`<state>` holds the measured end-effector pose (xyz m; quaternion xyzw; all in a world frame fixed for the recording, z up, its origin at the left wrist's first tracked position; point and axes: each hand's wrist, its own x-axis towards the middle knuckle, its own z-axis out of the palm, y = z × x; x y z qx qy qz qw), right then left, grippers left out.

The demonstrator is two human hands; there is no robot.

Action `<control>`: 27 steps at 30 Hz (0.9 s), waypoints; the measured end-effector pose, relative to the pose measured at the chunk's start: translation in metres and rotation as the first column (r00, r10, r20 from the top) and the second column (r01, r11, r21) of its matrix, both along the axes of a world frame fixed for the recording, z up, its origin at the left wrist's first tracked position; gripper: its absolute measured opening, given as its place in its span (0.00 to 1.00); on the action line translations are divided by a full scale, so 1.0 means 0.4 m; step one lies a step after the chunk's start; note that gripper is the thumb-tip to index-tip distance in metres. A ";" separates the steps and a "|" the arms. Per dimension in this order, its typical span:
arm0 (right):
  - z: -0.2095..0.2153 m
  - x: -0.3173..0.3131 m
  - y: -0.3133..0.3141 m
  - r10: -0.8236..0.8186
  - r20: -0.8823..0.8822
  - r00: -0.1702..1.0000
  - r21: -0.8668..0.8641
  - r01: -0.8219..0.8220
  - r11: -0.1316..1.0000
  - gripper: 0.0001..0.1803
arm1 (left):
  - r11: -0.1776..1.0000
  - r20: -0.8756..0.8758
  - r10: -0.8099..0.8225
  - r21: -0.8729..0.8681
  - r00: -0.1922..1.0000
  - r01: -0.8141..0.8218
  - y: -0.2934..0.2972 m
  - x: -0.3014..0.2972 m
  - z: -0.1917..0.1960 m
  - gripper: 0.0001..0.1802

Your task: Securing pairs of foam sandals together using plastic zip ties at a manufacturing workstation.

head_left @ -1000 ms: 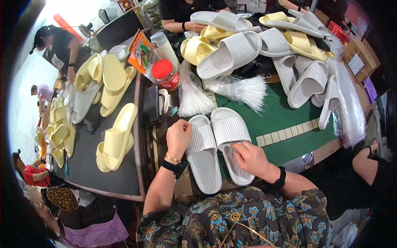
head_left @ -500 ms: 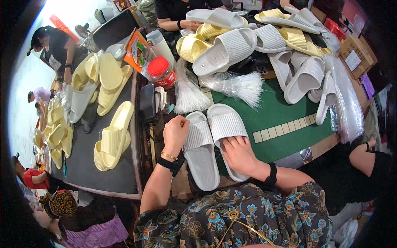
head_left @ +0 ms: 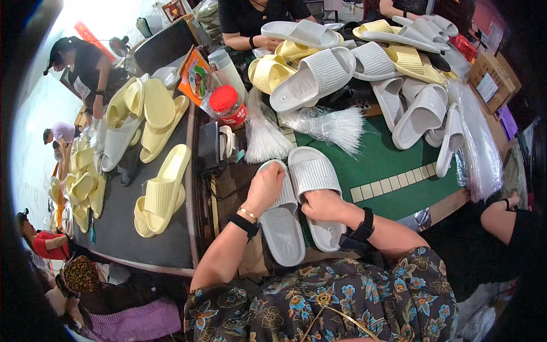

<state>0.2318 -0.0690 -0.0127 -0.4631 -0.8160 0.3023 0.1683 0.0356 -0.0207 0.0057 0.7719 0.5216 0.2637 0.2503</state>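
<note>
Side by side in front of me lie two grey slippers with ribbed straps, a left slipper point(head_left: 283, 233) and a right slipper point(head_left: 314, 171). My left hand point(head_left: 266, 185) is closed over the left slipper's strap, near its toe end. Whatever its fingers pinch is hidden. At the right slipper's strap opening, my right hand point(head_left: 321, 205) is curled with its fingertips out of sight at the strap's edge. Beyond the slippers rest two bundles of thin white plastic strips, a left bundle point(head_left: 266, 139) and a right bundle point(head_left: 336, 128) in clear wrap.
Grey and yellow slippers point(head_left: 319, 74) are heaped at the far side, before a co-worker in black. A red-lidded jar point(head_left: 228, 105) and a dark device point(head_left: 208, 145) stand left. Yellow slippers point(head_left: 165, 191) lie on the left table. Clear plastic bags point(head_left: 478, 148) hang at right.
My left hand has moved right, from beside the left slipper to over its strap. My right hand's fingers, stretched over the footbed before, are now curled at the strap.
</note>
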 end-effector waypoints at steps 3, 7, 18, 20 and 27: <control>0.014 0.007 -0.005 -0.005 0.038 0.999 -0.036 0.006 0.999 0.17 | 1.000 -0.017 0.029 0.004 0.999 -0.029 -0.024 0.007 0.000 0.07; 0.003 0.034 -0.035 0.038 -0.040 0.998 0.035 -0.036 0.999 0.18 | 1.000 0.026 -0.015 -0.023 1.000 0.015 -0.067 0.014 0.000 0.07; 0.025 0.014 0.002 0.035 0.003 0.999 -0.051 -0.035 0.998 0.17 | 0.974 0.268 0.075 -0.225 0.960 -0.013 -0.035 -0.005 -0.042 0.10; 0.015 0.015 0.001 0.034 0.017 0.999 -0.034 -0.034 0.999 0.17 | 0.972 0.266 0.080 -0.234 0.961 -0.016 -0.039 -0.005 -0.044 0.09; 0.047 0.032 -0.073 -0.117 0.052 0.992 0.060 0.114 0.992 0.22 | 0.947 0.263 0.099 -0.321 0.960 -0.010 -0.041 -0.008 -0.033 0.08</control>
